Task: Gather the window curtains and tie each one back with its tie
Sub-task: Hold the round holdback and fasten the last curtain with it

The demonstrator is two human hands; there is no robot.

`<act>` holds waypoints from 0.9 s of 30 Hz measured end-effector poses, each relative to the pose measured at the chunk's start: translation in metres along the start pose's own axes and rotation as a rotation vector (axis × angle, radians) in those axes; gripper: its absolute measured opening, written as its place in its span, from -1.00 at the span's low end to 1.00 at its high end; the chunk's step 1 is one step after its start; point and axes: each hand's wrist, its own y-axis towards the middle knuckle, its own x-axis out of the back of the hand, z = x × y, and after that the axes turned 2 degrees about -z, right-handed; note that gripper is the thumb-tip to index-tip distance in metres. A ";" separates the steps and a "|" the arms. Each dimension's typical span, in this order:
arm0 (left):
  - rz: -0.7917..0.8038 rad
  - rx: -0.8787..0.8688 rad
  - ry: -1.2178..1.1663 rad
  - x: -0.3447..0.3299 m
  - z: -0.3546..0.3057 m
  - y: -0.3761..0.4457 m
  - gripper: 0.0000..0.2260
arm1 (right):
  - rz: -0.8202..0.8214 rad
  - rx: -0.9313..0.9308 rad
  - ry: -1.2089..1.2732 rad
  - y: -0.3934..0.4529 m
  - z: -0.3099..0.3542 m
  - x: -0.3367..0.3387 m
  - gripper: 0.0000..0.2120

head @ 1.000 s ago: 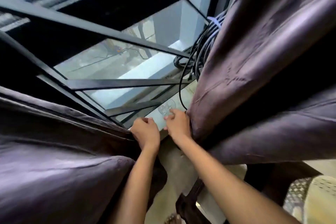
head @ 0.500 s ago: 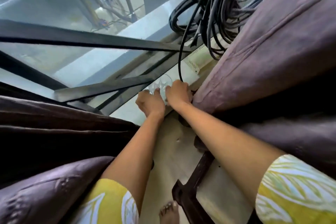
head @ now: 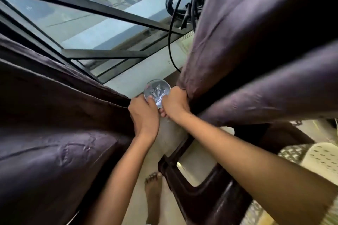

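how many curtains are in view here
2. The left curtain fills the lower left, its edge gripped by the left hand. The right curtain hangs at upper right, bunched in the right hand. More fabric may lie outside the frame.

Dark purple cloth curtains [head: 54, 151] have a faint sheen, beside a clear glossy faceted knob [head: 157, 88] and matt black window bars [head: 102, 54].

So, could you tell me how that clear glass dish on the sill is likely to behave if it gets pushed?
The glass dish looks rigid and probably fragile. It sits near the sill edge between both hands, so a push could likely slide it off.
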 end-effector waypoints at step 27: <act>0.290 -0.306 -0.320 0.134 -0.172 -0.359 -0.92 | -0.446 0.183 0.092 -0.347 -0.181 0.238 -0.65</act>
